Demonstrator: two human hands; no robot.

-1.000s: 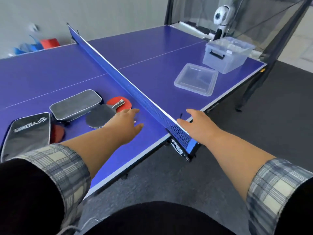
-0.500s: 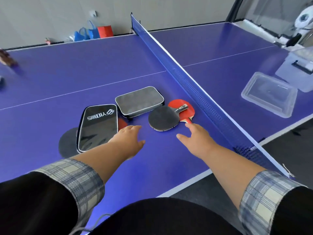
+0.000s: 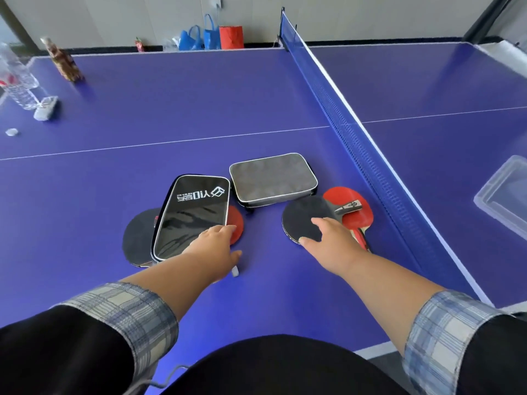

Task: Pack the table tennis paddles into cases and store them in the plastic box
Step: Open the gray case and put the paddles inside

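Black-faced paddle (image 3: 305, 220) lies flat on the table (image 3: 199, 109). Its blade partly overlaps a red paddle (image 3: 353, 201) at its 2 o'clock, and both are near the net (image 3: 356, 138).

Right hand (image 3: 332, 242): a second ago it was at the net post by the table edge, and half a second ago still short of the blade. It is now over the blade's near half, fingers spread and nearly straight, thumb at the 7 o'clock rim. No closed grasp yet; contact looks likely but not certain.

Left hand (image 3: 214, 248): also advanced. Fingertips are now at the 5 o'clock corner of the black logo case (image 3: 191, 215), fingers extended, holding nothing.

Two more paddles poke out beneath that case, a black one (image 3: 137, 238) at its 8 o'clock and a red one (image 3: 237, 220) at its 4 o'clock. Grey case (image 3: 272, 178) lies flat at 12 o'clock of the hands.

The head has turned left. The plastic box has left the frame; only its clear lid (image 3: 504, 195) shows at 3 o'clock, beyond the net.

Reading: the reach is finished and pick-up begins. No paddle is cased yet.
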